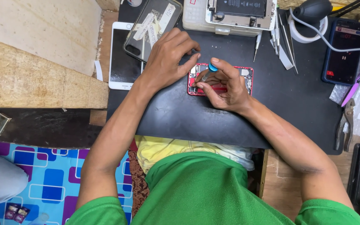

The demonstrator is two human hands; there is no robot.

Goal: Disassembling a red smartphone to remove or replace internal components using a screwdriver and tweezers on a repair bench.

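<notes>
A red phone body [246, 77] with its back open lies flat on the black work mat [188, 116]. My left hand [168, 58] rests on the phone's left end, fingertips pressing its top edge. My right hand [226, 85] holds a small screwdriver [209, 71] with a blue cap, tip down on the phone's left part. My right palm covers most of the phone's middle.
A white-framed phone [119, 58] and a clear case with taped labels [153, 25] lie at the mat's upper left. Another opened phone on a white box [234, 12], tweezers [286, 39], a dark blue phone [343, 50], pliers [346, 125] and a wooden board [34, 54] surround the mat.
</notes>
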